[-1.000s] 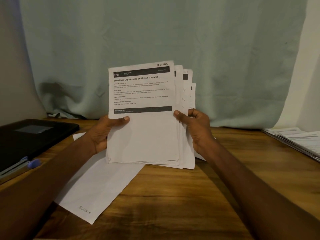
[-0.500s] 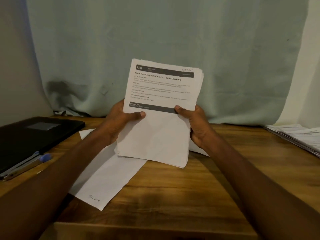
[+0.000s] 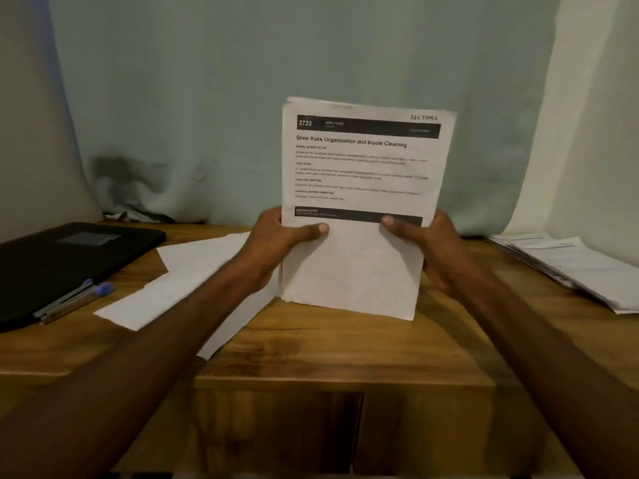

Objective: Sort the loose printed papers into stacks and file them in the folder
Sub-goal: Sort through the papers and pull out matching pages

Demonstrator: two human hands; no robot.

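Above the wooden table (image 3: 345, 350), near its middle, a stack of printed papers (image 3: 356, 209) is held upright, long axis near vertical, tilted slightly clockwise, printed face toward the camera, heading at top. The bottom edge is seen at or just over the tabletop; contact cannot be told. The sheet edges are squared, only the top-left corner shows slight offset. The left hand (image 3: 276, 247) is curled round the stack's left edge, thumb pressed across the front, fingers hidden behind. The right hand (image 3: 432, 250) is curled round the stack's right edge, thumb on the front by the dark lower band. Left of the stack, loose white sheets (image 3: 186, 281) are lying flat, partly under the left forearm. Further left of the stack, a black folder (image 3: 69, 257) is lying closed, with a blue-capped pen (image 3: 79, 300) on its near edge. Right of the stack, well apart, a second pile of printed papers (image 3: 570, 267) is fanned at the table's edge. Bare wood is left open in front of the stack and to its right. A pale curtain (image 3: 242, 98) hangs behind the stack.
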